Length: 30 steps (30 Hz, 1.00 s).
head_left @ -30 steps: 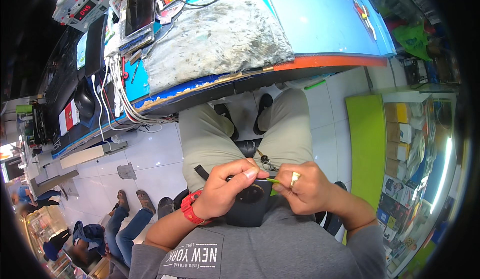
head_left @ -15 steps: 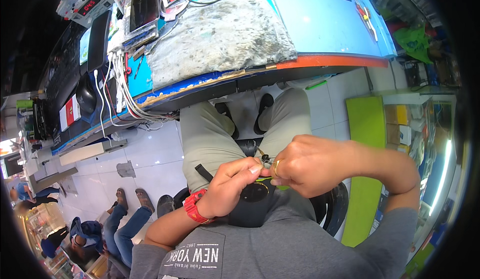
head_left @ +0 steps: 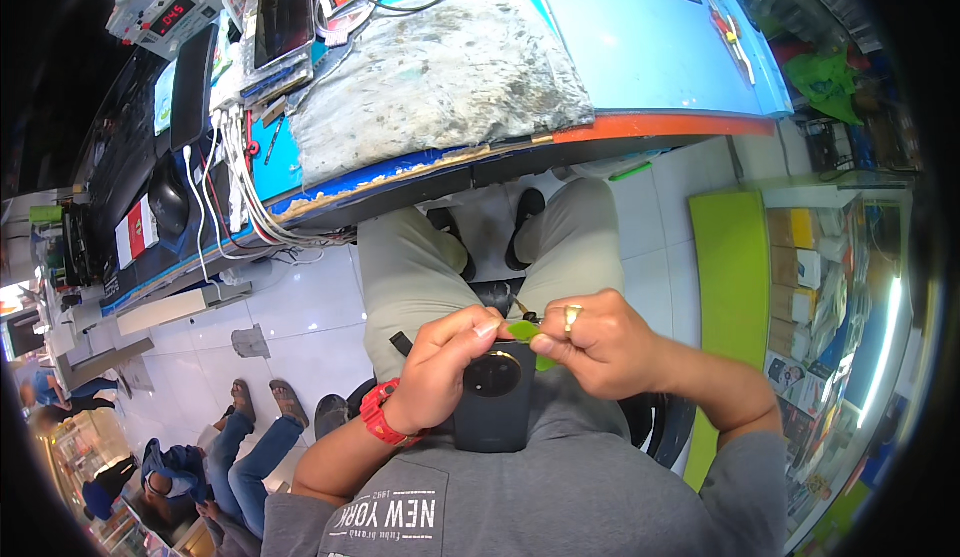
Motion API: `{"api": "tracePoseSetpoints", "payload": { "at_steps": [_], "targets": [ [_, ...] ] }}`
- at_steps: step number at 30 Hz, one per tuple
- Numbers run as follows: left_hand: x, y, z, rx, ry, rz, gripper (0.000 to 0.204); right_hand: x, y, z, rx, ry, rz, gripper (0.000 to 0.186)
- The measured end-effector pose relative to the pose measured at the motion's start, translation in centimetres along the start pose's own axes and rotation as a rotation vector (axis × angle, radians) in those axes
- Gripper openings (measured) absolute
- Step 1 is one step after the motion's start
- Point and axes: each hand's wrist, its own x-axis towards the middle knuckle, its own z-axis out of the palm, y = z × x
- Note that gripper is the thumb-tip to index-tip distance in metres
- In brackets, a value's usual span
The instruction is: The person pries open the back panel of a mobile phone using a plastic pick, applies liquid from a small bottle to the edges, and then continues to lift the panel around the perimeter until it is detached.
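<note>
My right hand (head_left: 610,345), with a gold ring on one finger, pinches a bright green, thin, flexible-looking piece (head_left: 522,331); its exact kind cannot be made out. More green shows under the right fingers. My left hand (head_left: 440,362), a red watch on its wrist, is closed, thumb and finger pressed at the piece's left end. Below the hands a dark smartphone (head_left: 490,412) with a round camera ring rests back-up against my shirt and lap. A small dark object (head_left: 530,315) shows just beyond the green piece, partly hidden.
Ahead stands a workbench with a stained grey mat (head_left: 440,87) and a light blue mat (head_left: 650,52). Phones, white cables (head_left: 235,177) and a power supply (head_left: 170,12) crowd its left side. A glass display case (head_left: 840,297) is at right; another person's legs (head_left: 245,452) are at lower left.
My right hand has turned and lowered its elbow, and the green piece now shows plainly between both hands. The left hand has shifted slightly left, and more of the phone is visible.
</note>
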Motion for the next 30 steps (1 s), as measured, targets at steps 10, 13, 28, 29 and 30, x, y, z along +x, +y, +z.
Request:
{"api": "tracePoseSetpoints", "payload": {
  "at_steps": [10, 13, 28, 29, 30],
  "targets": [
    [0.1, -0.3, 0.8, -0.034, -0.005, -0.033, 0.033, -2.8, -0.3, 0.8, -0.007, 0.008, 0.051, 0.022],
    [0.1, -0.1, 0.6, -0.113, 0.033, -0.046, 0.032, -5.5, 1.1, 4.6, 0.068, -0.042, 0.022, 0.024],
    [-0.1, 0.7, 1.0, -0.131, 0.079, -0.009, 0.031, -5.5, -0.2, 6.8, 0.236, 0.198, 0.165, 0.025],
    [-0.1, 0.6, 1.0, -0.127, 0.088, -0.019, 0.031, -5.5, -0.3, 6.9, 0.231, 0.211, 0.174, 0.025],
    [-0.1, 0.5, 0.9, -0.076, 0.098, -0.017, 0.031, -5.4, -0.4, 7.0, 0.226, 0.224, 0.183, 0.025]
  ]
}}
